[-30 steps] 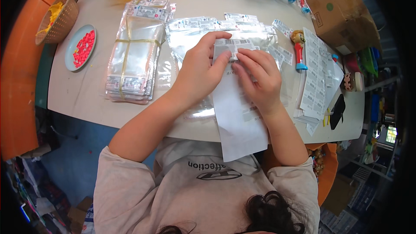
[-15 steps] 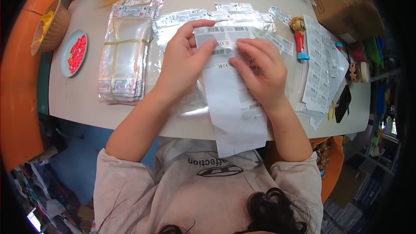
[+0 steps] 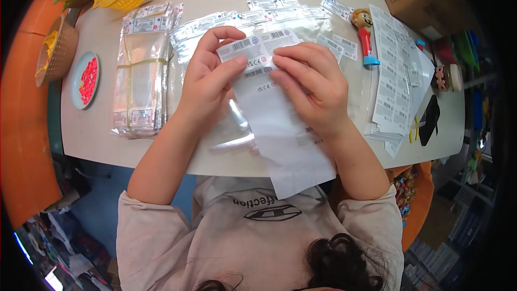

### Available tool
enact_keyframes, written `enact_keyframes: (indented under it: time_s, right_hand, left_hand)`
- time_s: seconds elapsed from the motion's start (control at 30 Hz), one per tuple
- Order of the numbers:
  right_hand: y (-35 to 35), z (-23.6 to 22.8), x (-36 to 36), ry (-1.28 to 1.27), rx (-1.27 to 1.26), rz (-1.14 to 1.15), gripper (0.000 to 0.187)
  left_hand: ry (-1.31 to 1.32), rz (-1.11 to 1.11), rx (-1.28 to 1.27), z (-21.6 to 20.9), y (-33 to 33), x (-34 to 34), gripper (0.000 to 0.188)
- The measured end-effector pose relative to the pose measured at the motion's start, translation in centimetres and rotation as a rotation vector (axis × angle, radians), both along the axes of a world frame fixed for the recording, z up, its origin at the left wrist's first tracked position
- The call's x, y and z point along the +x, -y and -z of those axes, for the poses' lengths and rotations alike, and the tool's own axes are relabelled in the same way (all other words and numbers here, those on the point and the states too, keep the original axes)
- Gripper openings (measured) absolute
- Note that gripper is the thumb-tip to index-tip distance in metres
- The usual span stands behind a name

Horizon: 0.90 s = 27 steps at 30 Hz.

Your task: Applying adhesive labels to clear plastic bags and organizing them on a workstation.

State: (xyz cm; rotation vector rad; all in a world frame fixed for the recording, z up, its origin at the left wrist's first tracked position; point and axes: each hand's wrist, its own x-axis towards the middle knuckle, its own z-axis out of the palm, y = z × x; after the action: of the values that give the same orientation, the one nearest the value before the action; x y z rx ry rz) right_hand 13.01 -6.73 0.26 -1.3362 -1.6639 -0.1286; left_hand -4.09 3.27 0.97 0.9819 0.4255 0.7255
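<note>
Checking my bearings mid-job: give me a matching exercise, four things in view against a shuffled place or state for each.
1. Overhanging label sheet
2. Clear-bag bundle
3. Light-blue plate
4. Red-stemmed figure toy

A. bearing pink pieces
B. just left of overlapping label sheets
C. pinched by the left hand
D. tied with a yellowish band

Pairs: 1-C, 2-D, 3-A, 4-B

A creased, mostly bare white label sheet (image 3: 283,129) slants past the table's (image 3: 97,137) edge
</note>
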Motion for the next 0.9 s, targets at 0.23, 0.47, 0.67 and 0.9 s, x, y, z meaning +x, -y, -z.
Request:
enact_keyframes:
  time_s: [0.23, 0.47, 0.67, 0.9]
  right_hand:
    - [-0.03, -0.24, -0.13, -0.043, 0.003, 0.005, 0.02]
    - [-0.07, -0.25, -0.32, -0.028, 0.015, -0.009, 0.021]
    - [0.03, -0.28, -0.24, 0.142, 0.085, 0.005, 0.024]
    - [0.1, -0.2, -0.27, 0.133, 0.077, -0.013, 0.024]
  left_hand:
    - [-0.005, 0.014, -0.015, 0.39, -0.07, -0.1, 0.035]
    - [-0.013, -0.004, 0.032, 0.39, -0.06, -0.28, 0.034]
    - [-0.045, 0.009, 0.041, 0.11, 0.14, -0.15, 0.035]
    - [-0.101, -0.023, 0.132, 0.57, 0.08, -0.16, 0.032]
